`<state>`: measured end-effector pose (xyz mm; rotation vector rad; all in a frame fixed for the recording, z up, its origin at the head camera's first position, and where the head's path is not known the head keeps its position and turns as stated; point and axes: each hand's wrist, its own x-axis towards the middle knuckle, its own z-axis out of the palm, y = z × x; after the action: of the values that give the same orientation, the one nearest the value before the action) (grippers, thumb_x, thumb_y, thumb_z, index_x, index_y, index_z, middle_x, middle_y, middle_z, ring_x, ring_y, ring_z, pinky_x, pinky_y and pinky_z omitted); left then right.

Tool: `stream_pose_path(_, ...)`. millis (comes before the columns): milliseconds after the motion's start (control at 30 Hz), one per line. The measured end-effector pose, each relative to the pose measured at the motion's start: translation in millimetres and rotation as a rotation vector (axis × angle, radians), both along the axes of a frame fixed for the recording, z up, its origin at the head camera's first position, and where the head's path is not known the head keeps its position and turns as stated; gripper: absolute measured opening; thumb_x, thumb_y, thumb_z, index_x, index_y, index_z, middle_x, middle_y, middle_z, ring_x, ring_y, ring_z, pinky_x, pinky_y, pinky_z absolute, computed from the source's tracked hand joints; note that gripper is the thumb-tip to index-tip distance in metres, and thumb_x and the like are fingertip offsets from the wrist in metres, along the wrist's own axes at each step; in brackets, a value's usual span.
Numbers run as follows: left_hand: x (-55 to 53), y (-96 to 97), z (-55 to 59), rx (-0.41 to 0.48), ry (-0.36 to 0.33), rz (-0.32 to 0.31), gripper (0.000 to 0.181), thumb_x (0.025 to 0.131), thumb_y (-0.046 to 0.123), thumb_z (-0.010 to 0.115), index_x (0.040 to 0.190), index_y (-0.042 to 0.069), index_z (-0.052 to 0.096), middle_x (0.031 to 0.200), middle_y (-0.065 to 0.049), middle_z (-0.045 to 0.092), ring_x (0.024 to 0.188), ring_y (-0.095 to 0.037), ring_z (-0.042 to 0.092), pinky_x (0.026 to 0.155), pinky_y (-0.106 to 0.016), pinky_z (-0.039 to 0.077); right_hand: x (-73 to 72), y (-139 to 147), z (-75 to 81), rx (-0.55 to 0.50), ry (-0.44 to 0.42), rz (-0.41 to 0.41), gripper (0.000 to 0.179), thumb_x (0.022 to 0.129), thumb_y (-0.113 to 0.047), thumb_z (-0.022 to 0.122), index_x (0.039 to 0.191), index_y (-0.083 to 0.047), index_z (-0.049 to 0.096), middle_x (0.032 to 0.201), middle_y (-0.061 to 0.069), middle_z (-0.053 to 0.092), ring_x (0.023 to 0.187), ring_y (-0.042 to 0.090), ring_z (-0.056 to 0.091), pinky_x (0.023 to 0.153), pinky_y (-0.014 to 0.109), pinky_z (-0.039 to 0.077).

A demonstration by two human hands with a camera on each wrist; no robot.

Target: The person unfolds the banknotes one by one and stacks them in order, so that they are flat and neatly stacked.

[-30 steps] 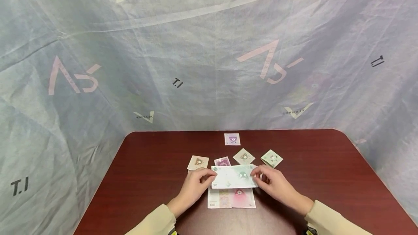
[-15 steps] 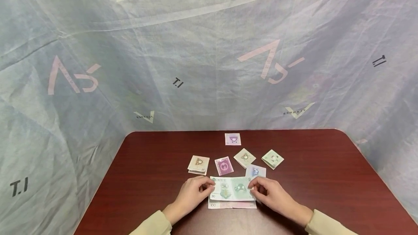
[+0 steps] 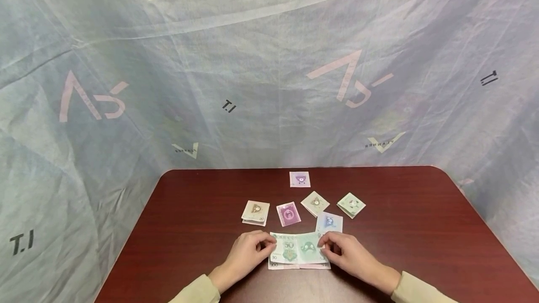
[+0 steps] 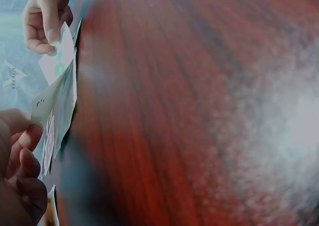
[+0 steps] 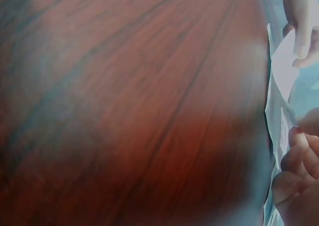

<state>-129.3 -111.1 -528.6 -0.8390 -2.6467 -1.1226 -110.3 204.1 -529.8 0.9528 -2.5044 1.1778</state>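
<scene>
A green 50 banknote (image 3: 294, 248) is stretched between both hands in the head view. The left hand (image 3: 249, 252) pinches its left edge between thumb and fingers, and the right hand (image 3: 348, 255) pinches its right edge. Beneath it lies a pinkish 100 banknote (image 3: 283, 266), with only its near strip showing. The left wrist view shows the green note (image 4: 46, 100) bowed and slightly raised above the note under it. A blue note (image 3: 330, 222) lies just beyond the right hand, partly covered.
Folded notes lie farther back on the dark red table (image 3: 202, 209): a brown 20 note (image 3: 255, 212), a purple note (image 3: 288, 214), another brownish note (image 3: 315, 203) and a green one (image 3: 352, 205). A pale violet note (image 3: 300, 179) lies near the far edge. Grey cloth (image 3: 269, 69) hangs behind.
Both hands have brought the green 50 note down and towards the person, so it now covers most of the 100 note. The purple and blue notes behind it have come into view.
</scene>
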Motion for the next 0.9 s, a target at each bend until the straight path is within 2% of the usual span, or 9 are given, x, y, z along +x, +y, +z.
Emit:
stream_pose_path(267,0.5,0.0,-4.1,0.024,-0.018,-0.01,0.007,0.09,0.012,0.079,0.091,0.018,0.078,0.079,0.017,0.061,0.063,0.009,0.044,0.058,-0.012,0.039,2.0,0,-0.2,-0.003,-0.021,-0.005,0.027,0.084,0.005,0.076,0.096,-0.017,0.068,0.079,-0.017,0.056,0.064,-0.009,0.045,0.055,0.013,0.041)
stream_pose_path(467,1.4,-1.0,-0.9,0.092,-0.095,-0.045,0.008,0.089,0.007,0.078,0.09,0.015,0.079,0.078,0.013,0.063,0.062,0.008,0.043,0.056,-0.014,0.04,3.4,1,1.4,-0.011,-0.054,0.006,0.026,0.085,0.005,0.075,0.097,-0.017,0.068,0.077,-0.018,0.056,0.063,-0.01,0.044,0.054,0.013,0.041)
stream_pose_path(600,3.0,-0.4,-0.4,0.098,-0.141,-0.056,0.008,0.09,0.007,0.077,0.09,0.015,0.079,0.079,0.014,0.062,0.062,0.008,0.043,0.056,-0.014,0.04,7.3,3,3.4,-0.018,-0.08,0.01,0.025,0.086,0.004,0.074,0.097,-0.017,0.068,0.075,-0.018,0.055,0.061,-0.011,0.043,0.053,0.012,0.04)
stream_pose_path(733,6.3,0.4,-1.7,0.111,-0.135,-0.068,0.008,0.09,0.006,0.077,0.092,0.013,0.079,0.079,0.014,0.061,0.062,0.008,0.042,0.056,-0.014,0.04,13.2,7,2.1,-0.019,-0.09,0.003,0.025,0.086,0.003,0.075,0.098,-0.019,0.068,0.076,-0.018,0.056,0.061,-0.011,0.043,0.053,0.012,0.04)
stream_pose_path(900,9.1,1.2,-1.4,0.105,-0.089,-0.06,0.008,0.089,0.005,0.078,0.091,0.013,0.078,0.078,0.014,0.06,0.062,0.008,0.042,0.056,-0.013,0.04,14.2,8,0.4,-0.018,-0.036,-0.016,0.029,0.084,0.005,0.076,0.098,-0.019,0.067,0.077,-0.018,0.055,0.062,-0.011,0.043,0.054,0.01,0.039)
